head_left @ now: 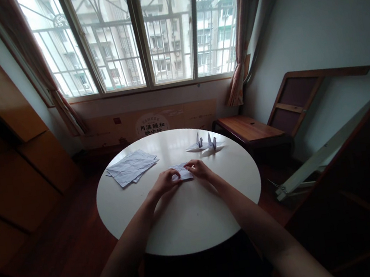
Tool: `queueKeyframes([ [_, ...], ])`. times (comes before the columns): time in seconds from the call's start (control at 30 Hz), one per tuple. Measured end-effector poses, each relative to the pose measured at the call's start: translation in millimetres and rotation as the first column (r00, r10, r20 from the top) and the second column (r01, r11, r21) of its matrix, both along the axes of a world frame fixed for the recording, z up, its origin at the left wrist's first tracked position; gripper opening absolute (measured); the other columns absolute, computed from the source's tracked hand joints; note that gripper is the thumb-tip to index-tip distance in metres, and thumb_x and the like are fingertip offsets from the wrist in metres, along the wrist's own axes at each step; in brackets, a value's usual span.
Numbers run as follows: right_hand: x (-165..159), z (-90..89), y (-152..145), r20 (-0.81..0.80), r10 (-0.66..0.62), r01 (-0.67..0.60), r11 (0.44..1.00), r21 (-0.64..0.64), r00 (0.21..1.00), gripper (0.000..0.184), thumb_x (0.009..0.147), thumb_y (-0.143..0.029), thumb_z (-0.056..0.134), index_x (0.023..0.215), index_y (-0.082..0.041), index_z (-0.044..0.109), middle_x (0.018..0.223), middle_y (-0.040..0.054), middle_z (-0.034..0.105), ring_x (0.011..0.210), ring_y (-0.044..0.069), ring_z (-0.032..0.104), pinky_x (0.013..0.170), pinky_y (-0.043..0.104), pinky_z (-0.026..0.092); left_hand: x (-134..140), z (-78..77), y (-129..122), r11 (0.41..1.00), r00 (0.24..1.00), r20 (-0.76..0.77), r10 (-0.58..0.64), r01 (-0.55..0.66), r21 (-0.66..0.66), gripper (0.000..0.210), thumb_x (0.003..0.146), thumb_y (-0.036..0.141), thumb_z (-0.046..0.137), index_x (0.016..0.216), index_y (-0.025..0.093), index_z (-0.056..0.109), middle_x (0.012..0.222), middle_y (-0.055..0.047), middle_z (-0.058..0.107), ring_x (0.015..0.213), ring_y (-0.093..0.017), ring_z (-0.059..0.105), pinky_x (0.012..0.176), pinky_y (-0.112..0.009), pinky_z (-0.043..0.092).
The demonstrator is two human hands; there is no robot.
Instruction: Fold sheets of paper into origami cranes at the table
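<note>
A small folded piece of pale paper (185, 174) lies on the white round table (187, 222), between my two hands. My left hand (166, 180) has its fingers curled and closed on the paper's left side. At its upper right edge, my right hand (198, 169) pinches the paper between thumb and fingers. Farther back on the right stand two folded paper cranes, one crane (199, 142) just left of the other crane (212, 142). Several creased sheets of paper (132, 166) lie in a loose stack at the table's left.
Behind the table, a printed cardboard panel (181, 115) leans below the barred window (167, 29). To the right are a low wooden bench (248, 127) and a leaning wooden frame (293, 102). Wooden cabinets (20, 183) line the left side.
</note>
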State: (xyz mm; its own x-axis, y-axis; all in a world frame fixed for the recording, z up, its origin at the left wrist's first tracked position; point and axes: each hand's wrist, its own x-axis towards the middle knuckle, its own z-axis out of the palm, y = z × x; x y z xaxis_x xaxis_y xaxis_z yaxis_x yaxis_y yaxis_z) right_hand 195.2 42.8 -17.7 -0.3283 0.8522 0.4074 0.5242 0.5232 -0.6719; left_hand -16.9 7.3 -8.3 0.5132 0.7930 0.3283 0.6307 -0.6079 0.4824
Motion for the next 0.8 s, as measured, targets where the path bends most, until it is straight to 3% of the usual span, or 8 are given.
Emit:
queueKeyframes([
  [0.3,-0.4,2.2,-5.0,0.037,0.028,-0.024,0.996,-0.085,0.999,0.020,0.080,-0.018,0.060,0.092,-0.015,0.076,0.091,0.0092,0.075,0.081,0.020,0.069,0.075,0.029,0.052,1.5,4.0,-5.0,0.994,0.993,-0.061,0.103,-0.104,-0.025,0.017,0.080,0.034,0.066,0.094,0.025,0.072,0.108,-0.003,0.068,0.100,-0.022,0.062,0.093,-0.031,0.045],
  [0.8,-0.7,2.1,-5.4,0.070,0.054,-0.050,0.997,-0.057,0.996,0.019,0.081,-0.019,0.061,0.091,-0.015,0.077,0.091,0.0091,0.074,0.081,0.019,0.066,0.075,0.028,0.050,1.9,4.7,-6.3,0.994,0.991,-0.064,0.113,-0.113,0.011,0.019,0.082,0.037,0.063,0.092,0.024,0.071,0.103,-0.003,0.069,0.093,-0.020,0.064,0.086,-0.029,0.047],
])
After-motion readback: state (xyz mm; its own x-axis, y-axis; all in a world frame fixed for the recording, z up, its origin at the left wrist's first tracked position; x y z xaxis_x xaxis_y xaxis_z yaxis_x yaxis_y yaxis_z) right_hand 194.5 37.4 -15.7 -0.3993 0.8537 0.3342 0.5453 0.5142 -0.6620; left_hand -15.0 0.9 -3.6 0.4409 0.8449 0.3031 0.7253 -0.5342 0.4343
